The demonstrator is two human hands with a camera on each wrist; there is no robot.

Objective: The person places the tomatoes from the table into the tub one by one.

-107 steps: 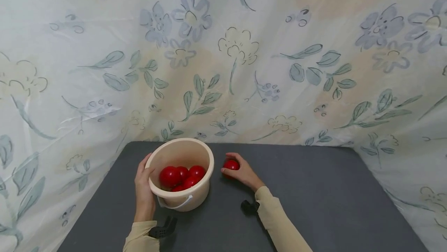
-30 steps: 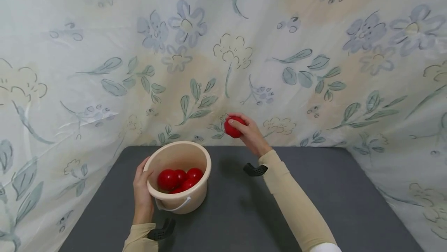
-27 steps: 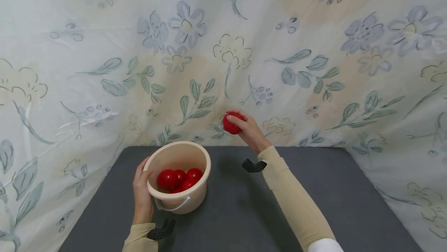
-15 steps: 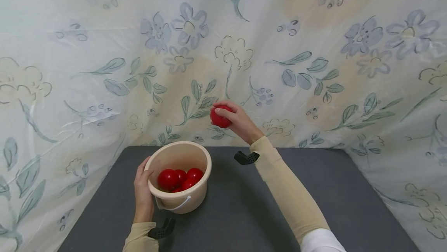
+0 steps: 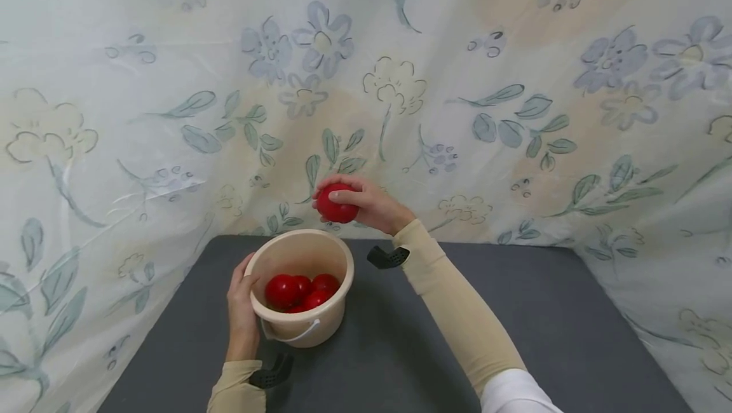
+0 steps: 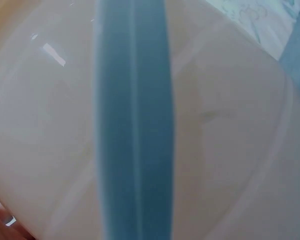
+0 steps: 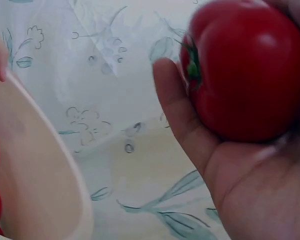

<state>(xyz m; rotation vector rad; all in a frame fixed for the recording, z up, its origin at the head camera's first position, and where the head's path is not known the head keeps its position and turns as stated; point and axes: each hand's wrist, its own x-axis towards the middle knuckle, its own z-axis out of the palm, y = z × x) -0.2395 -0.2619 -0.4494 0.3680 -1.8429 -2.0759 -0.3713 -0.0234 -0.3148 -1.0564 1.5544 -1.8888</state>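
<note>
My left hand (image 5: 243,311) grips the left rim of a cream plastic bucket (image 5: 326,327), thumb over the edge. Several red tomatoes (image 5: 283,291) lie inside the bucket, which stands on the table. Above its far rim, my right hand (image 5: 377,206) holds another red tomato (image 5: 333,211) in the air. The right wrist view shows this tomato (image 7: 250,80) with its green stem between the thumb and fingers, the bucket's rim at left. In the left wrist view the bucket's outer wall (image 6: 230,125) fills the picture, crossed by a blurred blue-grey band (image 6: 135,125).
The dark grey table (image 5: 515,324) extends to the right of the bucket. Behind it hangs a flower-patterned cloth (image 5: 434,82). The bucket's pale handle (image 5: 300,333) hangs down at its front. Black wrist cameras (image 5: 387,257) sit at both sleeves.
My right hand has lifted the tomato off the table beside the bucket and carried it left, over the bucket's far rim. My left hand has kept its grip on the bucket.
</note>
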